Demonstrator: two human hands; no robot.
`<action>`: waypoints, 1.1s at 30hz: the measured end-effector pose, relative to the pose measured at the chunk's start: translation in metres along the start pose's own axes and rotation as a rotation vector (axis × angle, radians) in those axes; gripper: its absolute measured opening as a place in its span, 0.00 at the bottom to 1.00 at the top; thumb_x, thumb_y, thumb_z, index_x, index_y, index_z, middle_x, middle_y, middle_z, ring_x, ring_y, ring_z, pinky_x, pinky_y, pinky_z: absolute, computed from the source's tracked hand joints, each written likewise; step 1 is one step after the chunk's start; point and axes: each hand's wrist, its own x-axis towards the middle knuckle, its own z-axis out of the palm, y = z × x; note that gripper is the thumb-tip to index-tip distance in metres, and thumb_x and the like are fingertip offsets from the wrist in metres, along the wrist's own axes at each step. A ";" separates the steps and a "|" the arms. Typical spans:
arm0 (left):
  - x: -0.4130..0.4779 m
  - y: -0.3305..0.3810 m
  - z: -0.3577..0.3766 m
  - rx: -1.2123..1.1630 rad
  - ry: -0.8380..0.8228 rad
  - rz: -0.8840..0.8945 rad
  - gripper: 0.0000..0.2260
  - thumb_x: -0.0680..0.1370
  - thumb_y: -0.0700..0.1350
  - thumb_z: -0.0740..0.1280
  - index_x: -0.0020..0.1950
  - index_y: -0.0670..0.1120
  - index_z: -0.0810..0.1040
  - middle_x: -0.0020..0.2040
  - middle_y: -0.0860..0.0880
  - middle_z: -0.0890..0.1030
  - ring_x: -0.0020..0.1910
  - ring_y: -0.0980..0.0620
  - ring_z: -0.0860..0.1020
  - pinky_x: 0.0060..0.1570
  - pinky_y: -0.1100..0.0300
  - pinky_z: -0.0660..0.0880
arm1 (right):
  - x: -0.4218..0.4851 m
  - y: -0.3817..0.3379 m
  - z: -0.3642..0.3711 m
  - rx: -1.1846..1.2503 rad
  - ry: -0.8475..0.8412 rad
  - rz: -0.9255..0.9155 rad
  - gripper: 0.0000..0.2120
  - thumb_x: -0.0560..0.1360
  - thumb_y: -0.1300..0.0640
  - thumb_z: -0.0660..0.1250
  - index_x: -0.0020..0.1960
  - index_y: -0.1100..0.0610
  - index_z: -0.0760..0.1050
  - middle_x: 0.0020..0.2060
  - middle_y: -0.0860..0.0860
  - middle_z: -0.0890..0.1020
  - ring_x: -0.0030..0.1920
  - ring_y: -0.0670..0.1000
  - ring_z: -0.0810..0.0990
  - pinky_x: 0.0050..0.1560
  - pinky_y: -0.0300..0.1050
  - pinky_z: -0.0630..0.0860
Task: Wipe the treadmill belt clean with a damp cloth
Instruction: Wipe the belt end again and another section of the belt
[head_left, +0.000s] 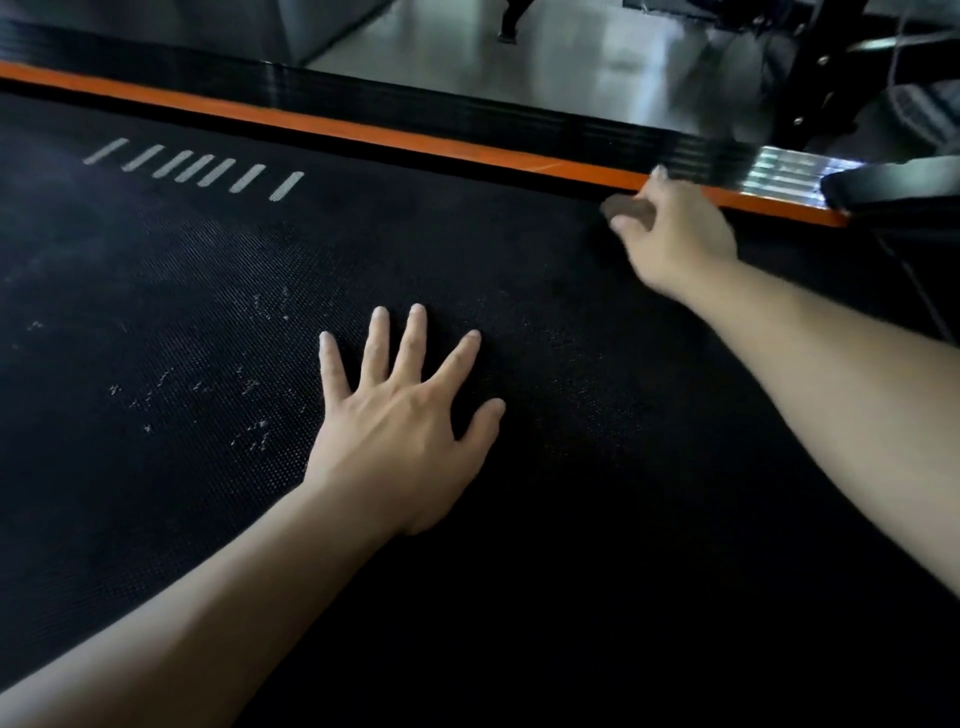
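Head view.

Treadmill belt (182, 291) — black, finely textured, filling most of the frame; a row of short white slanted dashes (195, 169) printed near its far left part; scattered pale specks (249, 395) on the surface left of centre.

Orange side strip (363, 127) — runs diagonally along the belt's far edge, backed by a ribbed black side rail (467, 111); a glossy grey floor (545, 57) lies beyond.

Left hand (405, 415) — palm down, flat on the belt near mid-frame, fingers and thumb spread wide, holding nothing; forearm extends from the lower left corner, nearly straight.

Right hand (675, 234) — reached forward to the belt's far edge, just at the orange strip, motion-blurred; fingers curled over a small dark, blurred mass (626, 210) at the fingertips. Whether this is the cloth cannot be told, nor how firm the grasp is. Forearm enters from the right edge, angled up and left.

Black frame parts (831, 78) — upper right corner, indistinct.
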 end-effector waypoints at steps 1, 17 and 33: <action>0.000 0.000 -0.001 0.003 0.003 -0.001 0.34 0.77 0.72 0.40 0.82 0.65 0.45 0.85 0.48 0.41 0.82 0.44 0.34 0.77 0.33 0.34 | -0.009 -0.005 0.000 0.046 -0.039 -0.096 0.11 0.79 0.45 0.66 0.53 0.52 0.73 0.53 0.53 0.78 0.49 0.57 0.78 0.44 0.49 0.71; 0.001 0.001 0.000 -0.002 0.007 -0.008 0.35 0.76 0.73 0.40 0.82 0.65 0.47 0.85 0.49 0.43 0.83 0.45 0.36 0.77 0.33 0.35 | -0.043 0.012 -0.014 -0.084 -0.024 -0.234 0.15 0.81 0.44 0.63 0.61 0.52 0.73 0.55 0.52 0.79 0.50 0.56 0.79 0.45 0.50 0.75; 0.000 0.001 0.000 -0.006 0.003 -0.001 0.33 0.79 0.71 0.44 0.83 0.63 0.49 0.85 0.47 0.45 0.83 0.44 0.37 0.77 0.32 0.35 | -0.109 -0.026 -0.025 -0.021 0.006 -0.077 0.14 0.81 0.45 0.63 0.58 0.54 0.73 0.51 0.53 0.77 0.46 0.57 0.79 0.45 0.51 0.76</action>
